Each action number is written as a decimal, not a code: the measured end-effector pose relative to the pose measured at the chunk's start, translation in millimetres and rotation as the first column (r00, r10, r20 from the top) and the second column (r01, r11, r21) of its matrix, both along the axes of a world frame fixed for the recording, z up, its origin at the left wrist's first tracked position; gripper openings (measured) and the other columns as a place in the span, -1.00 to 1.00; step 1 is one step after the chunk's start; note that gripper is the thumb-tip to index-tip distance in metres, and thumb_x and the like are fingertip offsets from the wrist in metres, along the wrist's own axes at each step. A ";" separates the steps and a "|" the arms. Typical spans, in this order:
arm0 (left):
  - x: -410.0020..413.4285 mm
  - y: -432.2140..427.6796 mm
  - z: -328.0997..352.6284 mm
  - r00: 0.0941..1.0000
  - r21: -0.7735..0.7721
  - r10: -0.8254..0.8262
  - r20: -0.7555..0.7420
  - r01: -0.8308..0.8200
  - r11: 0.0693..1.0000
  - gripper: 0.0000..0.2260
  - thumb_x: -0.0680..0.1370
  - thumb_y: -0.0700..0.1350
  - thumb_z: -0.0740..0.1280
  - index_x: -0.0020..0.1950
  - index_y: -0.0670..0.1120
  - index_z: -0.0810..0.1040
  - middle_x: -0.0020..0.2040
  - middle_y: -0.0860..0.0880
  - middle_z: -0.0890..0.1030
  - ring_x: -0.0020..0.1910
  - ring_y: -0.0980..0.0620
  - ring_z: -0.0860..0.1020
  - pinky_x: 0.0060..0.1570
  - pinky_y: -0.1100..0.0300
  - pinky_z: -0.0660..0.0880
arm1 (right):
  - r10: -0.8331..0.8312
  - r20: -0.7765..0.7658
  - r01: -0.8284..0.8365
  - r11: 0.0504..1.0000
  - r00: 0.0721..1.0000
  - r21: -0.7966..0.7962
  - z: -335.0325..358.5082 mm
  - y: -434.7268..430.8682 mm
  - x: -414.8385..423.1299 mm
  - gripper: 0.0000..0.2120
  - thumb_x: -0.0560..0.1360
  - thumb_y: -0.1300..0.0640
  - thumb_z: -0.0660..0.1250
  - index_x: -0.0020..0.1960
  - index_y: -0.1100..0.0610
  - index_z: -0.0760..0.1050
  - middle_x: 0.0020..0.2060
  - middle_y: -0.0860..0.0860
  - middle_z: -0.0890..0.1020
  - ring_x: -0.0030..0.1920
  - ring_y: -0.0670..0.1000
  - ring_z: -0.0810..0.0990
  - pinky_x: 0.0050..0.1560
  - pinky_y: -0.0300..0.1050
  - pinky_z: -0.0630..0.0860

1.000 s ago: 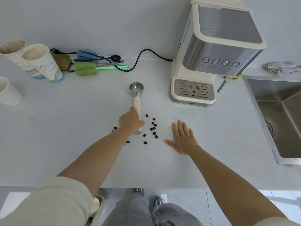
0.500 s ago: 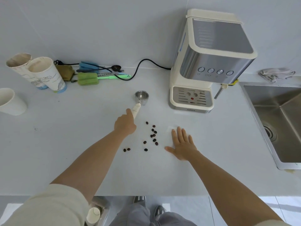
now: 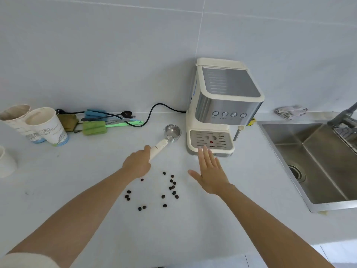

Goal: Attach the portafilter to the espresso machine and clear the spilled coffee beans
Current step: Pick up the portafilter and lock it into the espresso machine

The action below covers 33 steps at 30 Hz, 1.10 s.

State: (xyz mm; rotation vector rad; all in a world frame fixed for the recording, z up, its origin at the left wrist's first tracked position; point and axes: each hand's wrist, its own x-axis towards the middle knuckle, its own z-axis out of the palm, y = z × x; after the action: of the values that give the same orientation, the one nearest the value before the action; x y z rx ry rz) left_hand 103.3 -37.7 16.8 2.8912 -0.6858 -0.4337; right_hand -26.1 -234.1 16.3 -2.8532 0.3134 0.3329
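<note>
Your left hand (image 3: 137,165) has carried the portafilter (image 3: 167,137) up and toward the espresso machine (image 3: 222,111) since a second ago; back then it lay on the counter (image 3: 77,182) among the coffee beans (image 3: 164,190). Now your fingers are clenched around the cream handle, metal basket pointing away from you, just left of the machine's drip tray (image 3: 210,141). Can't tell if the basket touches the counter. Your right hand (image 3: 210,174) has lifted off the counter and moved forward; it's flat, fingers spread, grasping nothing, fingertips overlapping the front edge of the drip tray. The portafilter has a round steel cup, looks empty inside, with a short pale handle. The beans are dark, loosely scattered in front of the machine and to its left, between your two forearms, untouched.
</note>
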 end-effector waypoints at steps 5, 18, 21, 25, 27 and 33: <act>9.3 -19.2 19.9 0.995 -0.018 -0.084 0.044 0.085 0.996 -0.65 0.52 -0.19 0.22 0.27 -0.19 0.24 0.06 -0.20 0.54 -0.06 -0.17 0.55 -0.21 0.08 0.43 | -0.082 0.319 0.091 0.996 0.944 -0.013 66.6 -16.2 12.4 -0.25 0.52 -0.25 -0.15 0.49 0.20 -0.28 0.51 0.14 -0.20 0.51 0.11 -0.23 0.52 0.05 -0.14; 6.6 -63.6 28.8 0.989 0.023 -0.122 0.077 0.121 0.992 -0.68 0.50 -0.19 0.21 0.24 -0.14 0.28 0.08 -0.13 0.55 -0.03 -0.11 0.56 -0.18 0.12 0.45 | -0.117 0.329 0.171 0.976 0.937 -0.138 147.4 -124.2 50.1 -0.37 0.60 -0.13 -0.05 0.50 0.08 -0.29 0.51 0.12 -0.24 0.51 0.13 -0.22 0.49 0.11 -0.13; 2.0 -72.8 25.7 0.993 0.043 -0.100 0.068 0.097 0.994 -0.68 0.51 -0.18 0.20 0.25 -0.14 0.28 0.08 -0.13 0.55 -0.02 -0.11 0.56 -0.15 0.11 0.47 | -0.025 0.279 0.073 0.984 0.960 -0.163 145.6 -139.3 62.6 -0.40 0.61 -0.12 -0.05 0.50 0.07 -0.25 0.52 0.10 -0.21 0.51 0.11 -0.22 0.49 0.10 -0.13; -2.2 -88.1 19.5 0.996 0.056 -0.069 0.049 0.066 0.996 -0.68 0.53 -0.13 0.20 0.26 -0.14 0.27 0.11 -0.12 0.55 0.00 -0.11 0.56 -0.10 0.10 0.47 | 0.070 0.232 -0.036 0.989 0.970 -0.146 144.2 -156.9 76.5 -0.43 0.61 -0.11 -0.06 0.51 0.05 -0.18 0.53 0.08 -0.12 0.51 0.10 -0.17 0.48 0.11 -0.11; -3.1 -96.1 17.9 0.999 0.055 -0.047 0.027 0.045 0.997 -0.68 0.53 -0.13 0.20 0.25 -0.13 0.27 0.09 -0.13 0.55 -0.04 -0.10 0.55 -0.13 0.11 0.46 | 0.131 0.246 -0.102 0.987 0.961 -0.127 145.9 -164.2 81.7 -0.47 0.61 -0.10 -0.04 0.50 0.05 -0.09 0.52 0.07 0.01 0.50 0.08 -0.05 0.47 0.10 -0.04; -0.6 -111.0 14.1 0.998 0.035 -0.013 -0.053 0.014 0.999 -0.68 0.50 -0.14 0.21 0.22 -0.13 0.27 0.02 -0.14 0.55 -0.20 -0.04 0.44 -0.25 0.17 0.35 | 0.299 0.250 -0.234 0.937 0.921 -0.260 145.3 -175.0 94.4 -0.58 0.62 -0.07 -0.06 0.41 0.06 0.14 0.32 0.05 0.30 0.32 0.07 0.24 0.36 0.03 0.21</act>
State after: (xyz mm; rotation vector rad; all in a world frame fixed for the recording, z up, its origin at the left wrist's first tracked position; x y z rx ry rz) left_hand 102.7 -148.7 30.9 2.8984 -0.6967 -0.5278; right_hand 68.3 -409.1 161.6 -3.1166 -0.1076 -0.0791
